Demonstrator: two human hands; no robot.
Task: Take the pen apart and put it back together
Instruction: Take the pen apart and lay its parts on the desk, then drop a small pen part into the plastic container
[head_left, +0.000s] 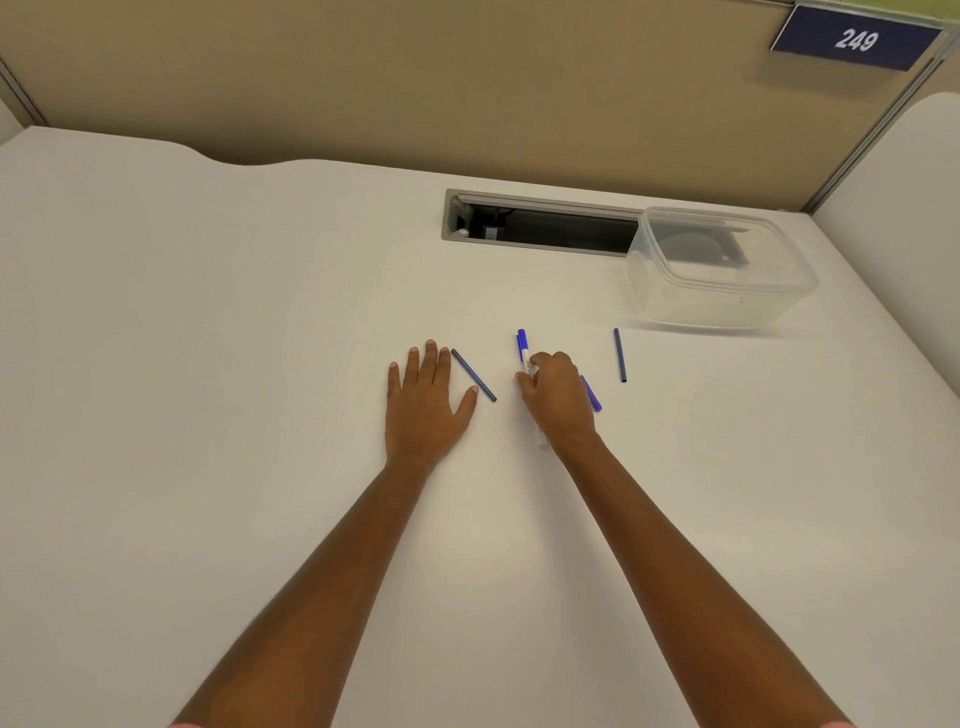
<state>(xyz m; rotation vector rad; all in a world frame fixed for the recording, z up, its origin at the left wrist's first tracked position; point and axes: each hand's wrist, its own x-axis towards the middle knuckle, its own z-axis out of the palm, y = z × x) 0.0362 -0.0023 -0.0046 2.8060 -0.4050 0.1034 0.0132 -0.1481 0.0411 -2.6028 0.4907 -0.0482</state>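
Right hand (558, 395) sits curled over the pen (525, 358), fingers and thumb closed round its pale barrel just below the blue cap (521, 340), which pokes out past the knuckles and points away from the person; the clear tail of the barrel shows under the wrist. I judge this to be a pick-up off the desk (260, 312), taken near the cap so that end can be worked first. Left hand (426, 400) lies flat on the desk, fingers straight and slightly spread, holding nothing; it seems parked close by to take the other end. Just beside its thumb lies a thin dark rod (474, 375), slanted, and a second dark rod (620, 356) lies well to the right, near the clear plastic tub (722, 291). Both look like refills laid within reach. A blue piece (592, 396) peeks from behind the right hand; whether it is a loose cap or another pen I cannot tell. Further back a cable slot (540, 223) opens in the desk. Only one bit of writing reads: white "249" on a dark blue sign (857, 39) on the partition (363, 78); any print on the pen is too small to read
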